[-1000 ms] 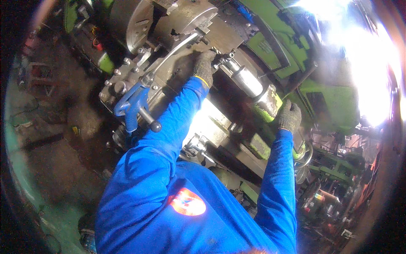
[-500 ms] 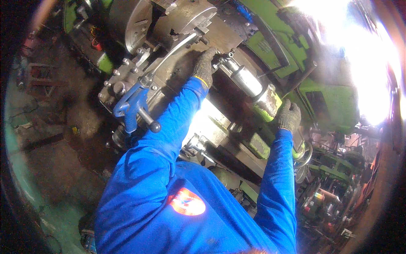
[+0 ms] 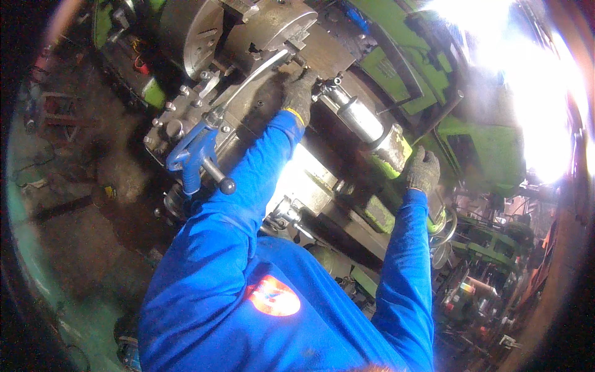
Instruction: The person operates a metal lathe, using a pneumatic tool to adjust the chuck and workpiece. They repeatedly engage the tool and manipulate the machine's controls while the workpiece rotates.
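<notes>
My left hand (image 3: 299, 94), in a dark knitted glove with a yellow cuff edge, reaches in between the lathe chuck (image 3: 269, 28) and the front end of the tailstock (image 3: 361, 121). Its fingers are dark and smeared, so their grip does not show. A small metal fitting (image 3: 333, 82) sits on the tailstock's bright cylinder, just right of that hand. My right hand (image 3: 424, 172), gloved alike, is curled at the tailstock's green rear end; what it holds is hidden. A blue air blow gun (image 3: 197, 152) with a pale nozzle lies over the tool post (image 3: 180, 121), left of my left forearm.
A lever with a black ball knob (image 3: 227, 185) sticks out beside the blow gun. The handwheel (image 3: 447, 226) is below my right hand. Green machine panels (image 3: 480, 149) stand behind, under a strong glare. Machines and loose items (image 3: 474, 294) fill the lower right.
My left hand's fingers have turned slightly up toward the chuck. My right hand has stayed almost in place at the tailstock's rear. The blow gun has not moved.
</notes>
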Motion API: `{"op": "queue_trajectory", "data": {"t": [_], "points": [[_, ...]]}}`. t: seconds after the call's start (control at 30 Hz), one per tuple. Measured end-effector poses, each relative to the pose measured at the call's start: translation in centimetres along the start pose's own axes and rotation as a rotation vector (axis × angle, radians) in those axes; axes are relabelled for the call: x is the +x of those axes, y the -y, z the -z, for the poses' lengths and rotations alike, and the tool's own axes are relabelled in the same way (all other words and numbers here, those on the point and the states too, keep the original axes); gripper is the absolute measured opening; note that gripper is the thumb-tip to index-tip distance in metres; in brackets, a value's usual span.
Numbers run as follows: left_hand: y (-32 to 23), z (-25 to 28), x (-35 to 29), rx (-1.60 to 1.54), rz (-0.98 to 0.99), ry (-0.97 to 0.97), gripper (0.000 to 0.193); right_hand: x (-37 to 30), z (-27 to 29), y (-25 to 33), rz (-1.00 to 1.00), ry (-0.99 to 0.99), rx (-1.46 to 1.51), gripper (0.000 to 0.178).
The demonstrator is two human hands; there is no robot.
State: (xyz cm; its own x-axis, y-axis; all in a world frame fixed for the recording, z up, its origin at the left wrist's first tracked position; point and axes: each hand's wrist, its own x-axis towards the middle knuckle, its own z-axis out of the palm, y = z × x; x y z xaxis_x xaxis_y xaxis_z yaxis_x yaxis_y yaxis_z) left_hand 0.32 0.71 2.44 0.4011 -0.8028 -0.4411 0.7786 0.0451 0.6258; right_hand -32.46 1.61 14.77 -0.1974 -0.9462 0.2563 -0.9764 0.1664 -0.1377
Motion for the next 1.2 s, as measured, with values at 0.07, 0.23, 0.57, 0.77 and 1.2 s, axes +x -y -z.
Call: {"op": "queue_trajectory", "data": {"t": [0.07,0.23,0.57,0.77,1.2], "points": [[1.4,1.1,2.4,-0.129,-0.043,0.048,0.010,0.4,-0.5,-0.2,0.027,-0.010,0.000,0.048],[0.9,0.5,1.1,-0.068,-0.080,0.042,0.016,0.3,-0.5,-0.5,0.024,-0.004,-0.015,0.047],[3.2,2.6,2.6,0.368,-0.489,0.164,0.026,0.4,-0.7,-0.5,0.036,-0.029,-0.007,0.051],[0.0,0.7,0.0,0.162,-0.035,0.049,0.035,0.4,-0.4,-0.1,-0.005,0.053,-0.042,0.053],[2.5,3.1,1.9,0.755,-0.555,0.191,0.052,0.0,-0.1,0.1,0.027,0.007,0.000,0.049]]}}
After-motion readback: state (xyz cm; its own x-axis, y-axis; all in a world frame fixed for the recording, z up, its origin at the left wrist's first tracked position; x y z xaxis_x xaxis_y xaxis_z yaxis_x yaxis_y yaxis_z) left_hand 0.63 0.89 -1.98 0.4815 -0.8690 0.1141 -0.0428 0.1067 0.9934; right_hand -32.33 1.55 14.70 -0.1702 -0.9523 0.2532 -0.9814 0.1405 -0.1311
